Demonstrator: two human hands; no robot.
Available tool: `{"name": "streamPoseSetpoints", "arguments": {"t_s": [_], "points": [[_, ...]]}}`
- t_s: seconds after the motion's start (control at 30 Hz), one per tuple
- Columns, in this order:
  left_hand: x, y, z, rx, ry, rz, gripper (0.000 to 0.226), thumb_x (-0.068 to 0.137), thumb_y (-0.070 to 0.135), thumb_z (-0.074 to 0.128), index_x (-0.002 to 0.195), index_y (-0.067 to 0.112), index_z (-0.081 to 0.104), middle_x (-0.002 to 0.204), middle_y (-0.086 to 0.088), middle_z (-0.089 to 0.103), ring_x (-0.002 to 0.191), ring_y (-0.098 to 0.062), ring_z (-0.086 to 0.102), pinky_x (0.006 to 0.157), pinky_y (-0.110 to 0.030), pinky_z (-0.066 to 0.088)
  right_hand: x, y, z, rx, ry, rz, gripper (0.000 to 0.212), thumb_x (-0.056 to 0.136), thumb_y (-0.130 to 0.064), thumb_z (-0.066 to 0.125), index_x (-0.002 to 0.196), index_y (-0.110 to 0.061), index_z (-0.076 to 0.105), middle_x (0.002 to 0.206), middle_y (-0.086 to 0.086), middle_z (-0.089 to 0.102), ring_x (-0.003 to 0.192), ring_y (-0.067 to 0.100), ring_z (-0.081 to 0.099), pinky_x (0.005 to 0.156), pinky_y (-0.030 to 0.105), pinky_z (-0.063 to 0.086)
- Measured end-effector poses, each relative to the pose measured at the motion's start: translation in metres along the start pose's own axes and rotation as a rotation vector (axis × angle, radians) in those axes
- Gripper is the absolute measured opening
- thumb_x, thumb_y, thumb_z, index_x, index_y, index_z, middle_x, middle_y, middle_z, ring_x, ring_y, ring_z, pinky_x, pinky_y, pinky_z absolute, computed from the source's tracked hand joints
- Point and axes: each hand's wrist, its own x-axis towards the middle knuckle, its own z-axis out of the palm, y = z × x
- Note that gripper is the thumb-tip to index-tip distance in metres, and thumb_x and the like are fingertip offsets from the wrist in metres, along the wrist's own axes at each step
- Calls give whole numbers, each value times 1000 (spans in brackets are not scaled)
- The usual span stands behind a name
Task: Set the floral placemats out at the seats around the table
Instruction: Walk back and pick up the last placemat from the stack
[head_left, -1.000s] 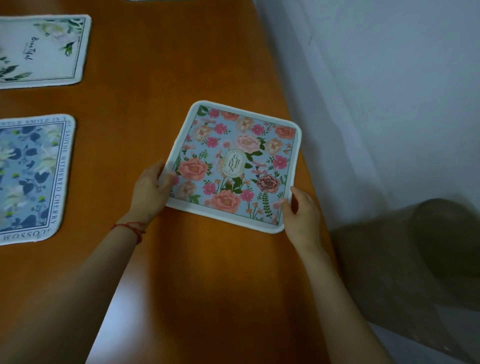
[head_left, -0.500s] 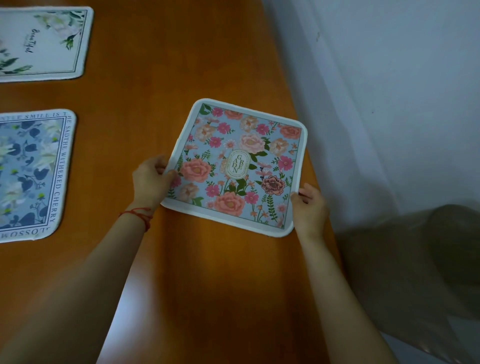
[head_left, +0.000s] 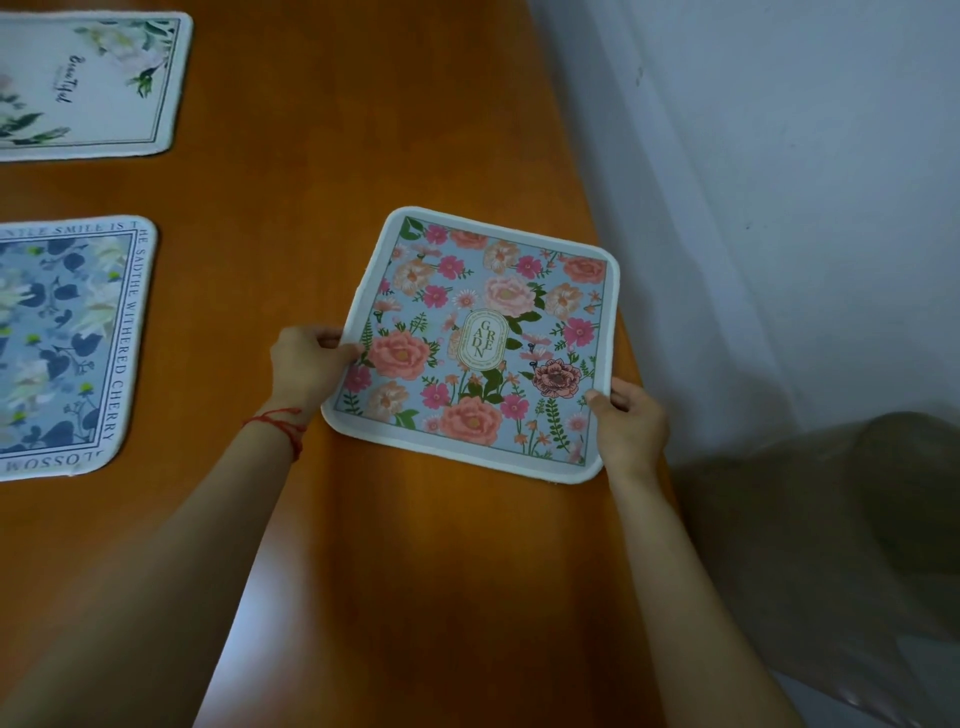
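A square placemat with pink and peach flowers on light blue (head_left: 483, 338) lies tilted near the right edge of the orange-brown wooden table (head_left: 337, 156). My left hand (head_left: 306, 364) pinches its left edge, a red string around that wrist. My right hand (head_left: 628, 426) grips its near right corner, close to the table's edge. A blue placemat with white flowers and lettering round its border (head_left: 62, 348) lies at the left. A white placemat with green leaves (head_left: 88, 78) lies at the far left, cut off by the frame.
A pale wall (head_left: 779, 182) runs close along the table's right side. A brownish translucent sheet (head_left: 831, 545) covers something low at the right, beside the table's edge.
The pink flowered placemat has shifted slightly right and turned a little in my hands. My right hand has slid out to its right corner. The other two placemats stay put.
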Motion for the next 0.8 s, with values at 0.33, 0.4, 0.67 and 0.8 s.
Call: {"name": "streamPoseSetpoints", "arguments": {"t_s": [0.33, 0.4, 0.67, 0.8], "points": [[-31, -10, -13, -95, 69, -3, 24, 80, 8, 69, 102, -1, 64, 102, -19, 66, 78, -22, 59, 69, -30, 48, -18, 0, -7, 30, 6, -3, 18, 87, -11, 61, 105, -10, 63, 88, -1, 65, 67, 4, 63, 48, 12, 50], [-41, -15, -17, -92, 93, 5, 22, 80, 8, 69, 100, -2, 64, 101, -19, 66, 78, -22, 58, 65, -30, 49, -24, -1, -7, 24, -4, -21, 17, 87, -10, 61, 104, -10, 64, 87, -1, 65, 66, 2, 61, 47, 9, 49], [-85, -46, -40, -99, 172, -11, 19, 80, 8, 69, 97, -1, 65, 97, -19, 67, 79, -27, 62, 70, -35, 51, -54, 3, -13, 4, -84, -61, 19, 86, -7, 61, 105, -7, 65, 89, 1, 67, 70, 9, 65, 56, 21, 53], [-111, -60, -55, -103, 209, -37, 20, 81, 8, 67, 98, -1, 65, 97, -17, 67, 76, -23, 60, 68, -31, 49, -72, 5, -15, -1, -139, -76, 20, 86, -7, 61, 106, -7, 64, 90, 4, 68, 73, 13, 66, 58, 24, 55]]}}
